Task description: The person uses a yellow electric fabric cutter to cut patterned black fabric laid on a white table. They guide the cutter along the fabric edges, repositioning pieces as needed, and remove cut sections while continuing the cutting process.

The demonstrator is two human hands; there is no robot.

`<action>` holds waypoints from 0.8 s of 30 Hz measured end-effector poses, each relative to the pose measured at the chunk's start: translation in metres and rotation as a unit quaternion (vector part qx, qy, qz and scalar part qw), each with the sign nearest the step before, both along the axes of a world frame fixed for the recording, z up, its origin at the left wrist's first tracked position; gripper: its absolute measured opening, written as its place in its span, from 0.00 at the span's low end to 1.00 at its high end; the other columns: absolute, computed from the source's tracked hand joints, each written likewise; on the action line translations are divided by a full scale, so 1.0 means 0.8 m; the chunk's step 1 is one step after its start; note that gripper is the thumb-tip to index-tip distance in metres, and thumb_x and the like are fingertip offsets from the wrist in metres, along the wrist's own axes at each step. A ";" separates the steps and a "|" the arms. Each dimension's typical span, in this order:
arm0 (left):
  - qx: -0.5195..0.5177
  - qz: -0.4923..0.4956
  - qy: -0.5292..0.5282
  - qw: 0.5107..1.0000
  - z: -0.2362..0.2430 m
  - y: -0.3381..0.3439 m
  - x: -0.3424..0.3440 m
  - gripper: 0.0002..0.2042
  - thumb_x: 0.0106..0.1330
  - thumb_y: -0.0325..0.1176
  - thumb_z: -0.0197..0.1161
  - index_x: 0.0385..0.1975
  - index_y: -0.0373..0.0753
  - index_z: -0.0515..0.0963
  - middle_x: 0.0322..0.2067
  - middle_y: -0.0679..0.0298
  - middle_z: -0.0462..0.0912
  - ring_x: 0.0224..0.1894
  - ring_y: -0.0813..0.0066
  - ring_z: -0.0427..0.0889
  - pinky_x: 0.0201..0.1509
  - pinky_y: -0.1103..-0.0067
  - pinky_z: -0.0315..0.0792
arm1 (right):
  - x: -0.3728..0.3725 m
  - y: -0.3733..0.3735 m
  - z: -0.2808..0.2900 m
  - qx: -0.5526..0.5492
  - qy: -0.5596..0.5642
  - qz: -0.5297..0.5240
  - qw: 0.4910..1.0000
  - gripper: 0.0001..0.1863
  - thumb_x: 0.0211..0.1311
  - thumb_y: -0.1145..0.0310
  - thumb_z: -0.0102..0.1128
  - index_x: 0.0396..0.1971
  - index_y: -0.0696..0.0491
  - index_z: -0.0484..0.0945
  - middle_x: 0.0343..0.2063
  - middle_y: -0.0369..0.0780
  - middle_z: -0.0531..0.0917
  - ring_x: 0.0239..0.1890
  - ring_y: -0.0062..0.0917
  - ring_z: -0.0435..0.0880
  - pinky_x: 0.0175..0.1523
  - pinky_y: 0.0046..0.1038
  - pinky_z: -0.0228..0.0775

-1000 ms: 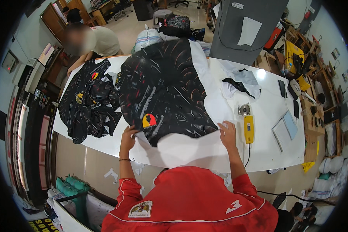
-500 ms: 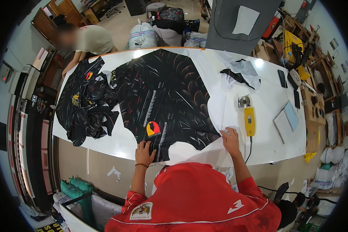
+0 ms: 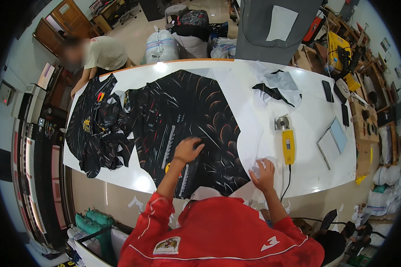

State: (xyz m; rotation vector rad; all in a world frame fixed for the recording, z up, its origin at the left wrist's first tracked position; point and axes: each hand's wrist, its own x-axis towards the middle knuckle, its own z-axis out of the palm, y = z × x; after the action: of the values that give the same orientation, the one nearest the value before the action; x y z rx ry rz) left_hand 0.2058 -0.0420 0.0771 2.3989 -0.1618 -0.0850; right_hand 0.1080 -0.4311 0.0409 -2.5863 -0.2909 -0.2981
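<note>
Though flat under the left hand (image 3: 188, 150), curve-edged black fabric (image 3: 191, 120), orange-arced.

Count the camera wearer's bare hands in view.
2: the left hand over the large black patterned fabric, the right hand at white material beside that fabric's lower-right edge. Neither is hidden.

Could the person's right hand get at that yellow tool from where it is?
Probably yes: the right hand is close to the yellow tool, and nothing seems to stand between them. It appears to touch some white material, though, so it may need to let go first.
</note>
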 end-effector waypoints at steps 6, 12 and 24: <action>0.115 -0.055 -0.038 0.991 -0.038 -0.062 0.231 0.16 0.66 0.46 0.69 0.44 0.42 0.86 0.46 0.54 0.87 0.53 0.51 0.84 0.57 0.61 0.79 | 0.000 0.006 -0.018 -0.022 -0.002 -0.056 0.998 0.25 0.58 0.57 0.72 0.54 0.51 0.80 0.54 0.49 0.76 0.60 0.47 0.73 0.66 0.49 0.61; 0.182 -0.066 0.015 0.981 -0.071 -0.058 0.439 0.12 0.66 0.47 0.67 0.36 0.47 0.85 0.45 0.52 0.85 0.51 0.48 0.84 0.55 0.55 0.79 | 0.002 0.004 -0.023 -0.027 0.021 -0.080 0.996 0.24 0.54 0.56 0.74 0.49 0.50 0.82 0.52 0.46 0.77 0.59 0.45 0.74 0.64 0.49 0.61; 0.063 0.006 -0.216 0.974 -0.080 -0.035 0.469 0.12 0.67 0.33 0.71 0.48 0.40 0.86 0.47 0.54 0.88 0.54 0.52 0.84 0.61 0.64 0.76 | 0.005 0.001 -0.021 -0.023 0.041 -0.063 0.997 0.26 0.54 0.55 0.74 0.51 0.49 0.81 0.53 0.45 0.77 0.60 0.45 0.74 0.67 0.53 0.61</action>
State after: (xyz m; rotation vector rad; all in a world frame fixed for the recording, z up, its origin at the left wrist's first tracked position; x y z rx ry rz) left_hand 0.5811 -0.0700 0.0133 2.5128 -0.3530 0.4477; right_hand 0.1117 -0.4307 0.0244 -2.6586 -0.1080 -0.2326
